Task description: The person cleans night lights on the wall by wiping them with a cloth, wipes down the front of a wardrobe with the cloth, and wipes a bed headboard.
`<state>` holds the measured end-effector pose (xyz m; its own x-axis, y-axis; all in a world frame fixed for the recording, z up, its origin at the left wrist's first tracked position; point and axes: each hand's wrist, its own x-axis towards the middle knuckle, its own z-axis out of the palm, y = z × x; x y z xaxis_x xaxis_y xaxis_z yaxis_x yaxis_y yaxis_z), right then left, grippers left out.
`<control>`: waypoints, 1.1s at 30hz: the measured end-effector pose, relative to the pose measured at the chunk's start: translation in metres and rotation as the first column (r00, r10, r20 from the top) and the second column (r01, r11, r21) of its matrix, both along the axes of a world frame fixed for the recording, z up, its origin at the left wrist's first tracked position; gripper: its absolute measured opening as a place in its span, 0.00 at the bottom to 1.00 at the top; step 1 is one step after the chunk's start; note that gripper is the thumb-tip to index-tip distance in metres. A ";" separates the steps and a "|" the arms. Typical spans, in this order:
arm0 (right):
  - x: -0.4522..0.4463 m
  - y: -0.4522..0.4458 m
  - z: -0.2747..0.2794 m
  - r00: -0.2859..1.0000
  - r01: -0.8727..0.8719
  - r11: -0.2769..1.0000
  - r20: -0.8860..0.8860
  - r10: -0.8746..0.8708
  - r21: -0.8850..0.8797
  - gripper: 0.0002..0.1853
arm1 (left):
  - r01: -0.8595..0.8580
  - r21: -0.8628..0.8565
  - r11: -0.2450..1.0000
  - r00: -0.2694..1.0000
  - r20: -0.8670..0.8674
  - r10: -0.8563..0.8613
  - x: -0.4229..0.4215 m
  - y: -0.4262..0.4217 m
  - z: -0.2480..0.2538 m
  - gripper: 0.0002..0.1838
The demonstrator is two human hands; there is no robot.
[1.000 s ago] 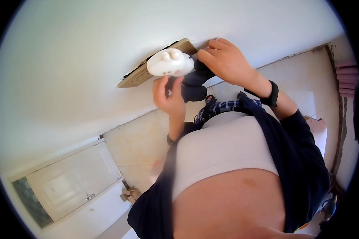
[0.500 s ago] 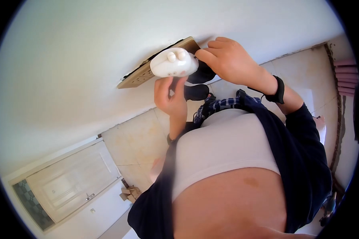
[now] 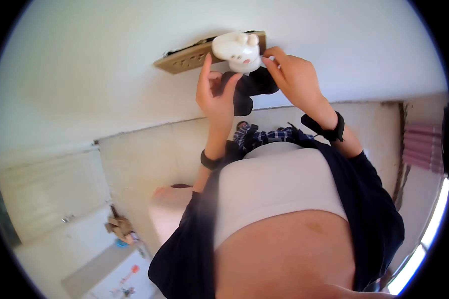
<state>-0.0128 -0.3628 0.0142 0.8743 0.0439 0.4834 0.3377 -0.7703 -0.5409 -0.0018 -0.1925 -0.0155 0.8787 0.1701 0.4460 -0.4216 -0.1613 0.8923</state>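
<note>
A glossy white animal-shaped object (image 3: 234,50) with two rounded ears and a small face sits against a tan wall socket panel (image 3: 184,60). My left hand (image 3: 215,92) is just below and left of it, thumb and forefinger spread, fingertips close to its underside; whether they touch it I cannot tell. On the other side, my right hand (image 3: 297,77) is closed in a pinch at the object's right edge. What lies between those fingertips, if anything, is too small to make out. Part of the panel is hidden behind the white object.
The panel is fixed to a pale wall (image 3: 110,65), with a dark gap along its top edge. Beneath are a tiled floor (image 3: 149,154) and dark shapes under my hands. A white door (image 3: 55,184) stands at left, and a pink striped cloth (image 3: 423,144) is at right.
My view has shifted, and the panel appears higher. The white object has turned, showing its face more. My left fingers have spread from below it; my right fingertips have moved to its right side.
</note>
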 end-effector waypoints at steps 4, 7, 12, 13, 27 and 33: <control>0.002 -0.007 0.003 0.983 -0.051 0.999 -0.178 0.049 -0.005 0.09 | -0.120 0.083 0.989 0.993 0.006 0.120 -0.013 0.009 -0.006 0.21; 0.007 -0.006 0.002 0.971 -0.092 0.992 -0.231 0.070 -0.084 0.10 | -0.161 0.100 0.982 0.987 -0.010 0.163 -0.027 0.016 -0.008 0.19; 0.005 -0.006 0.005 0.978 -0.032 0.999 -0.206 0.025 -0.029 0.12 | -0.126 0.056 0.990 0.977 -0.169 0.133 -0.040 0.019 -0.016 0.16; 0.002 -0.006 0.010 0.975 0.004 0.999 -0.223 -0.015 -0.047 0.12 | -0.086 0.036 0.996 0.984 -0.157 0.090 -0.037 0.016 -0.019 0.15; -0.030 -0.011 0.003 0.895 0.437 0.900 -0.102 -0.435 -0.002 0.18 | 0.215 0.091 0.972 0.976 0.020 -0.217 -0.006 -0.003 -0.026 0.11; -0.041 -0.017 -0.004 0.854 0.517 0.847 -0.137 -0.502 0.123 0.16 | 0.345 0.098 0.934 0.938 -0.012 -0.345 -0.010 -0.013 -0.016 0.10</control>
